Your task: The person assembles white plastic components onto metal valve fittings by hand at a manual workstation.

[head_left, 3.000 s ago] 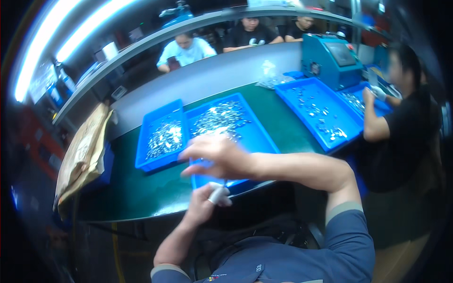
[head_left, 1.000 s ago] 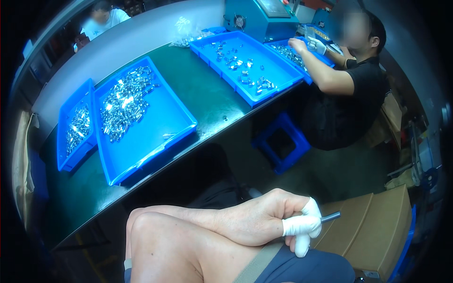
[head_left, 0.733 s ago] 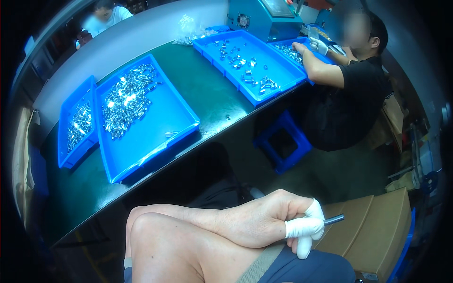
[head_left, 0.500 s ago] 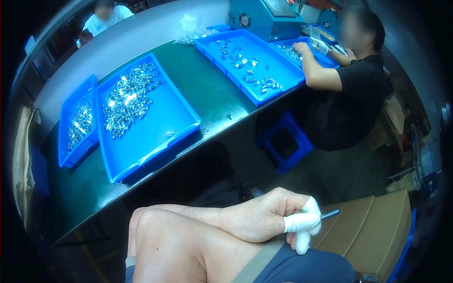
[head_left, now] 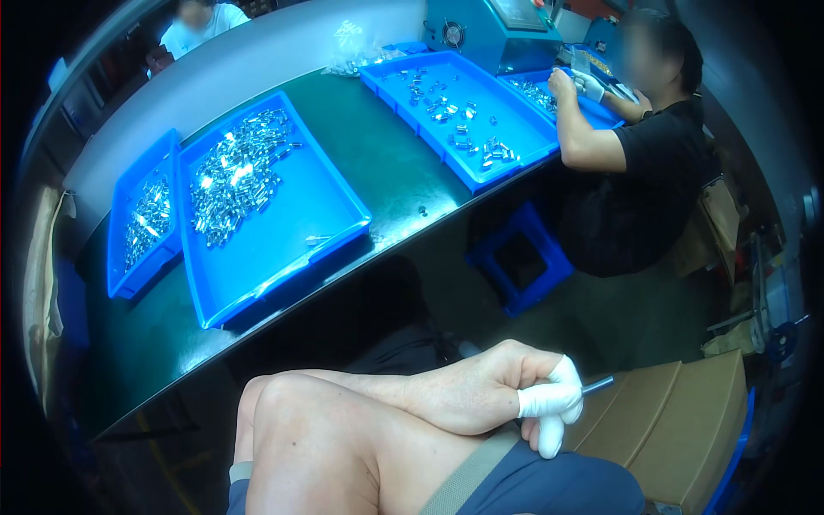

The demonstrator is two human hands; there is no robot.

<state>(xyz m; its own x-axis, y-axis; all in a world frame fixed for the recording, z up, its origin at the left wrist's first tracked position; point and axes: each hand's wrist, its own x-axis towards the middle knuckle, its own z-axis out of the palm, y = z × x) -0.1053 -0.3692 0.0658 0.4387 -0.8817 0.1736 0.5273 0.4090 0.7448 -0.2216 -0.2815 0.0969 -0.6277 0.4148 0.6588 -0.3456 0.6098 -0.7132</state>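
Observation:
My left hand (head_left: 502, 390) rests low in the view, right of the middle, with its forearm coming in from the left. Its fingers are curled and closed around a thin grey metal rod (head_left: 598, 385), one end of which sticks out to the right. White coverings wrap the thumb and some of the fingers. The hand lies over blue cloth with a grey trim (head_left: 558, 481). A bare bent limb (head_left: 318, 438) hides part of my forearm. The rod's other end is hidden in the grip. My right hand does not show.
Blue trays of small shiny metal cylinders (head_left: 287, 197) (head_left: 116, 275) (head_left: 459, 112) stand on a green table (head_left: 343, 120). A co-worker (head_left: 661, 137) sits at the far right, hands over another tray. A blue stool (head_left: 524, 257) stands below; cardboard (head_left: 661, 421) lies beside my hand.
The whole view has shifted slightly, so the table and trays appear a little higher and further right. The co-worker's bare hand has moved closer to the gloved one. My left hand keeps its grip.

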